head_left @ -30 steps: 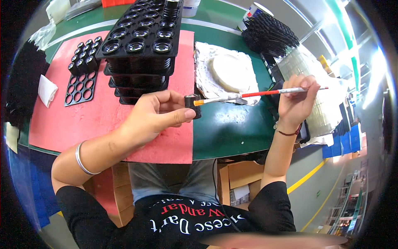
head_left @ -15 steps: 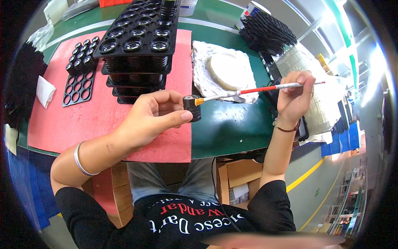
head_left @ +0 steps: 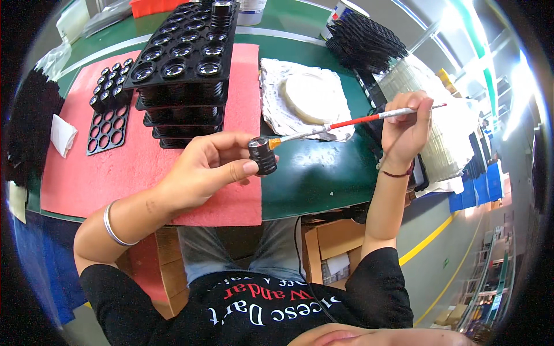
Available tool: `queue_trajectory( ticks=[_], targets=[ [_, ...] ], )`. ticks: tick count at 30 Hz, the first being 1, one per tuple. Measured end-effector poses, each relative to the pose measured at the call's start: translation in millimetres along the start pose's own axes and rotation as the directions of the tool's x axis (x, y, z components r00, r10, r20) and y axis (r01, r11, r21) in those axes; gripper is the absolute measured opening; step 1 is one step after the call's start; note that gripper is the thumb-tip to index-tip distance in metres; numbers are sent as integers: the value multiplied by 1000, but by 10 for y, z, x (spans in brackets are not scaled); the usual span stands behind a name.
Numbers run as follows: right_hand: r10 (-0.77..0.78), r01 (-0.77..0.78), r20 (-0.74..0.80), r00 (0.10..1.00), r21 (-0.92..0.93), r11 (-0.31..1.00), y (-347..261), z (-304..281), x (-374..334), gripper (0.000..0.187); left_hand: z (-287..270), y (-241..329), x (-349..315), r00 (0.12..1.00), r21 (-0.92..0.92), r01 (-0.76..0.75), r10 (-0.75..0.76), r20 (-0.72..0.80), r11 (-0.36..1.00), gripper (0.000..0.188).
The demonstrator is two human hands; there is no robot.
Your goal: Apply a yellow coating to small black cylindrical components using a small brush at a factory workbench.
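Observation:
Between the fingers of my left hand (head_left: 210, 164) is a small black ribbed lens barrel (head_left: 264, 157), tilted slightly over the table's front part. My right hand (head_left: 405, 124) pinches a thin paintbrush (head_left: 358, 120) with a red and white handle, held almost level. The brush's orange-yellow bristles touch the upper rim of the barrel. A stack of black trays (head_left: 182, 95) stands beyond my left hand, with round lens pieces in the top tray's holes. To its left lies a smaller black rack (head_left: 106, 137), partly filled with similar barrels.
A pink mat (head_left: 75, 179) covers the left part of the green table (head_left: 323, 184). A round white dish (head_left: 311, 97) rests on a folded white cloth (head_left: 274, 112). Black stacked trays (head_left: 366, 43) and a white tub (head_left: 346, 14) stand far right. A crumpled tissue (head_left: 62, 135) lies left.
My left hand has tipped the lens barrel and lowered it a little. The brush stays against its rim, shifted slightly left with my right hand. The whole view has moved a little.

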State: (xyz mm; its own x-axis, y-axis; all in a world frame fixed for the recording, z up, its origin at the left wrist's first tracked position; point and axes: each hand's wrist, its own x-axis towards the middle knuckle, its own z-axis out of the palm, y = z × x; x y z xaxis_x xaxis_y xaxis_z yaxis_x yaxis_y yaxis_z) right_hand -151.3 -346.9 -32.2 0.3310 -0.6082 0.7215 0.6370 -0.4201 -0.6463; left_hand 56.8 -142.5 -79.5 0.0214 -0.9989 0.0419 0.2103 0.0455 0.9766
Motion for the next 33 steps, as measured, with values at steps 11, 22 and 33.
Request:
queue_trajectory(
  ticks=[11,22,33],
  targets=[
    [-30,40,-170,985,52,998,45,-71,62,26,155,253,-320,806,754,-496,551,215,432,26],
    [-95,85,-250,964,-51,995,12,-27,44,27,-1476,380,-805,598,862,266,628,-498,431,25],
    [-118,84,-317,941,-120,989,2,-24,23,29,-1620,254,-610,647,855,495,592,-481,155,32]
  ],
)
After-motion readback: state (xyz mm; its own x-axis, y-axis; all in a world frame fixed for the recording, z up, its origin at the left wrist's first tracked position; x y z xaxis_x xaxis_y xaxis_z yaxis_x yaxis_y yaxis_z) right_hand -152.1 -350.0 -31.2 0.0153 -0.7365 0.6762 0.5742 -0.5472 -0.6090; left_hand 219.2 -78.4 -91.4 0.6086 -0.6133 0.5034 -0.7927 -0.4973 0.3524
